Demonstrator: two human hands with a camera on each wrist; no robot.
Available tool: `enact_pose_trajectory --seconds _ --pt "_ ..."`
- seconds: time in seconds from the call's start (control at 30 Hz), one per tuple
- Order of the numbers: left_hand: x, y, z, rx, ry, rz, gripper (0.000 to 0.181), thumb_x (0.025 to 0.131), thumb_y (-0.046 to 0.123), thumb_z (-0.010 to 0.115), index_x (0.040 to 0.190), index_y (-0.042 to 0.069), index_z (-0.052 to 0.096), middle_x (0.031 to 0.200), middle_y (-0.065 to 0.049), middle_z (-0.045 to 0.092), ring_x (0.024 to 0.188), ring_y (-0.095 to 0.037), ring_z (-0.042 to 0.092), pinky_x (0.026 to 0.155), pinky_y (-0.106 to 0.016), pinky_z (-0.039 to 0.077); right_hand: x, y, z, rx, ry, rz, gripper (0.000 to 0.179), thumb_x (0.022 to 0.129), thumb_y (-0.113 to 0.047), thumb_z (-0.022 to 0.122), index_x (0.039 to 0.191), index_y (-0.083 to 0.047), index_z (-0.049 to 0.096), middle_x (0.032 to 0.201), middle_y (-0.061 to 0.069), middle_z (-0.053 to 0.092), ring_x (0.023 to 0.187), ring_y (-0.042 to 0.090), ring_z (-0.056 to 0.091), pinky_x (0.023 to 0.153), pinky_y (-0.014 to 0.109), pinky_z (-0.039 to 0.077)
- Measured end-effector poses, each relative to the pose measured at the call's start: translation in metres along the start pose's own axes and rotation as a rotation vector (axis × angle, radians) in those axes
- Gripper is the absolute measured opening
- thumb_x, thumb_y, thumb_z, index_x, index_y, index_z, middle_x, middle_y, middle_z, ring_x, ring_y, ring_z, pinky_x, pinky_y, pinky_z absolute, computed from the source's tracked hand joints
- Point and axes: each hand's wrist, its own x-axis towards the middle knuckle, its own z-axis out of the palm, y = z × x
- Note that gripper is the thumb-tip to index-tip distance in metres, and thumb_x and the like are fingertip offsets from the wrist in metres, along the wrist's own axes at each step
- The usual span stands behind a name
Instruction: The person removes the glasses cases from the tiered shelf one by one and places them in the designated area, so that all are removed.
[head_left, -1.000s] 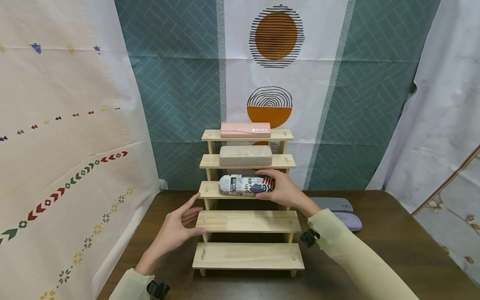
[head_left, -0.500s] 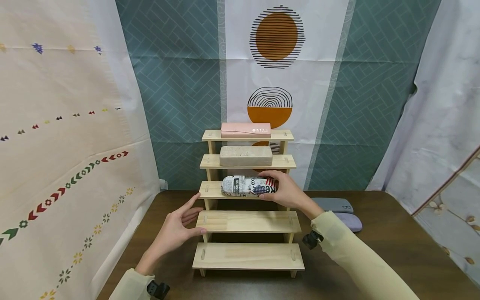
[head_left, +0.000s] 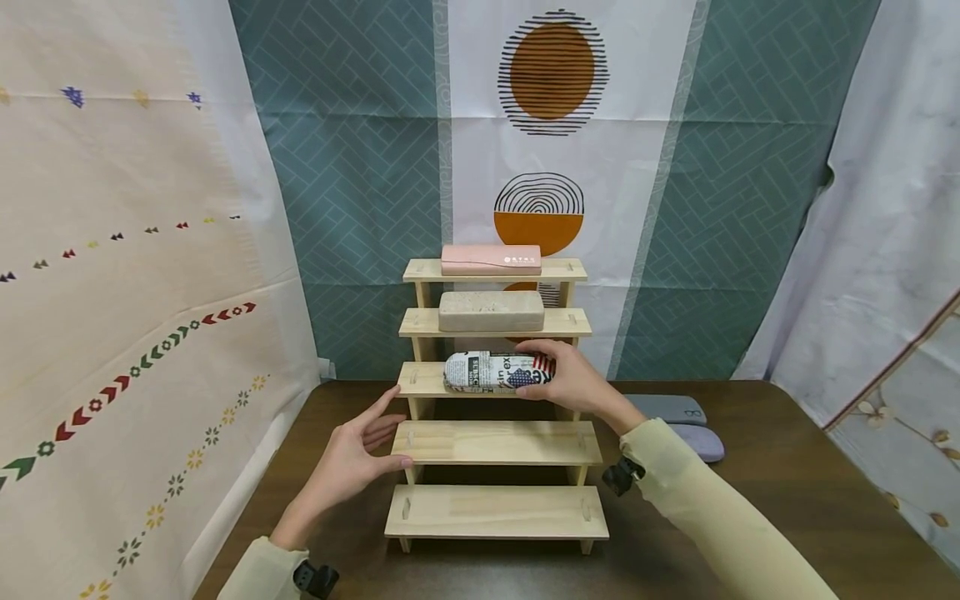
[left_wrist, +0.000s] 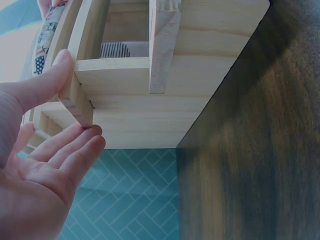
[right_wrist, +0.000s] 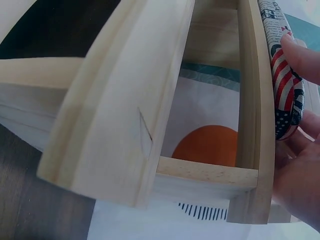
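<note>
A tiered wooden stand (head_left: 495, 442) rises in steps from the table. My right hand (head_left: 566, 383) grips the right end of a newspaper-print glasses case (head_left: 487, 372), thumb in front and fingers behind, on the middle step. My left hand (head_left: 352, 454) spreads at the stand's left side. In the left wrist view, its thumb and fingers (left_wrist: 82, 150) touch the end of a board. The case's flag-patterned end (right_wrist: 286, 95) appears in the right wrist view. Above it, a beige case (head_left: 491, 311) and a pink case (head_left: 491, 260) lie on the two upper steps.
To the right, behind my right forearm, a grey glasses case (head_left: 667, 409) and a lilac case (head_left: 699, 442) lie on the dark wooden table (head_left: 780, 492). A patterned curtain (head_left: 352, 208) hangs close behind the stand, with cloths on both sides.
Over the last second, my right hand has shifted the newspaper-print case slightly to the right along the middle step. Between half a second ago and now it barely moves. My left hand stays in place.
</note>
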Motion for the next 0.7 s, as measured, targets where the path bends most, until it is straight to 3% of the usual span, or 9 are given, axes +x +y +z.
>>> enact_pose_trajectory --seconds 0.3,0.7 --pt "0.0001 -0.0004 0.0 0.002 -0.001 -0.011 0.105 0.077 0.012 0.096 0.165 0.025 0.04 0.135 -0.019 0.068 0.127 -0.039 0.064 0.105 -0.053 0.052 -0.0002 0.002 -0.0007 0.034 -0.012 0.007 0.067 0.086 -0.02 0.09 0.145 -0.004 0.062 0.132 0.012 0.065 0.097 0.02 0.062 0.084 0.04 0.056" --pt "-0.0001 0.0004 0.0002 0.001 -0.007 -0.018 0.105 0.078 0.011 0.096 0.165 0.026 0.039 0.137 -0.025 0.065 0.128 -0.039 0.063 0.105 -0.052 0.051 -0.0009 -0.0002 0.0011 0.082 0.018 0.034 0.068 0.084 -0.016 0.092 0.144 -0.002 0.062 0.132 0.012 0.066 0.101 0.022 0.064 0.086 0.041 0.056"
